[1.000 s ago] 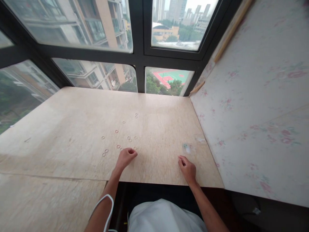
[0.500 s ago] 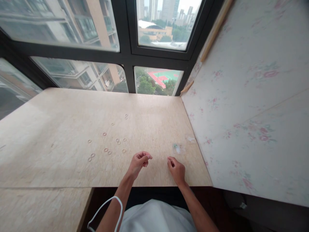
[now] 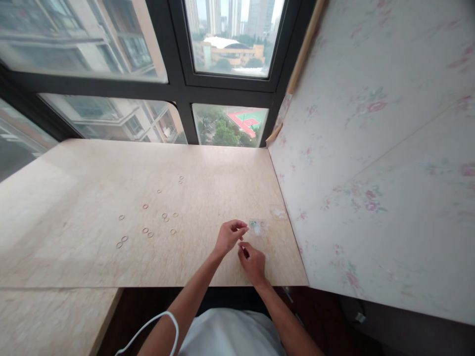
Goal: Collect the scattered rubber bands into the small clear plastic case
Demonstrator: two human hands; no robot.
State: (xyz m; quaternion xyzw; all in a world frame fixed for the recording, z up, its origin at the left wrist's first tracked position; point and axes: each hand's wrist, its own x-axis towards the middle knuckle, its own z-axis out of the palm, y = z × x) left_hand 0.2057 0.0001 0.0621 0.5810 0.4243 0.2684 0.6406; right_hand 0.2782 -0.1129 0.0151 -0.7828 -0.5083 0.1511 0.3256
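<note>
My left hand (image 3: 229,237) is closed in a pinch at the left edge of a small clear plastic box (image 3: 262,230). Whatever its fingertips hold is too small to make out. Just below it, my right hand (image 3: 253,263) is curled with thumb and forefinger pressed together; its contents are hidden. Inside the box show a greenish ring (image 3: 253,224) and a whitish patch. Several thin rings lie scattered to the left, among them a reddish ring (image 3: 145,206), a pale ring (image 3: 121,217) and a ring near the window (image 3: 181,177).
A clear plastic piece (image 3: 278,212) lies by the flowered wall (image 3: 356,207), which bounds the marble-look tabletop (image 3: 74,198) on the right. Dark window frames (image 3: 222,94) stand behind it. A white cable (image 3: 148,321) loops by my left forearm.
My left hand has moved right, from apart to close above my right hand and up to the clear box. The whole view has shifted, with the rings and box now further left in it.
</note>
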